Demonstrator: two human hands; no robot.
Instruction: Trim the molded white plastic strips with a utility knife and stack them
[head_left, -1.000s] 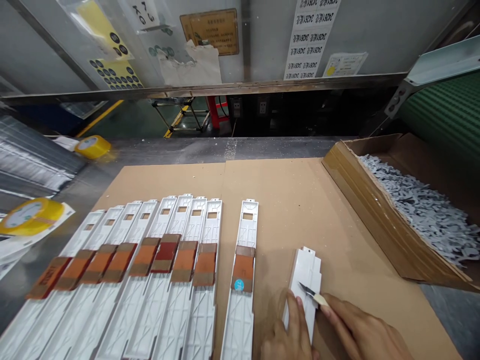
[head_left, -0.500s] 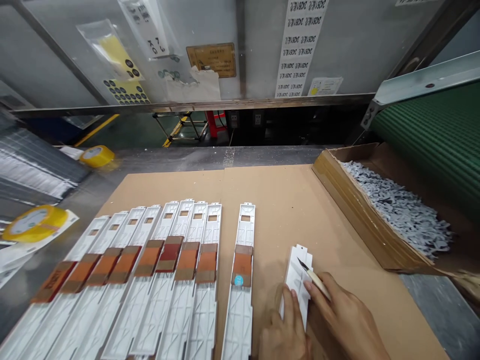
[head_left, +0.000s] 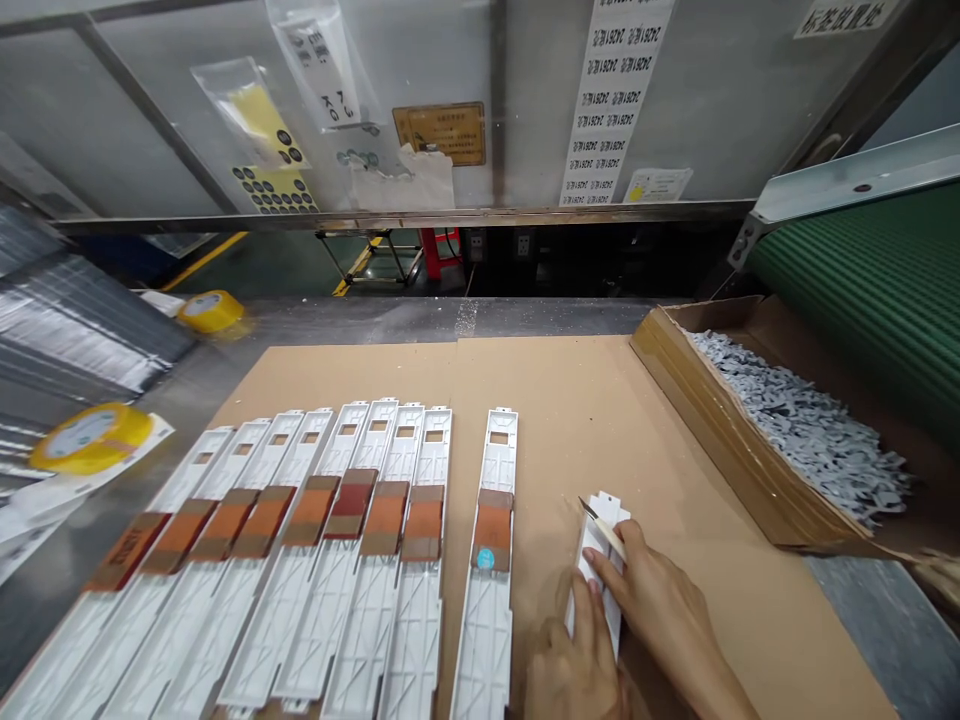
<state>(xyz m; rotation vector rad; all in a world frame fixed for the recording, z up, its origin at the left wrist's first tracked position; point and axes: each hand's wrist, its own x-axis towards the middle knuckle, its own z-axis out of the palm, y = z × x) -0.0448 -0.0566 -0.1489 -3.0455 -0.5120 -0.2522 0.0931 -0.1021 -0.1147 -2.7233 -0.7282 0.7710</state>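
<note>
Matt white plastic strips [head_left: 420, 560] lie on rough brown cardboard [head_left: 600, 420] (over scuffed grey metal bench [head_left: 420, 315]).

Bench [head_left: 525, 315]: grey metal; cardboard sheet [head_left: 600, 420] across its middle
Left edge: two yellow tape rolls [head_left: 90, 438]
Right edge: cardboard box [head_left: 720, 440]
</note>
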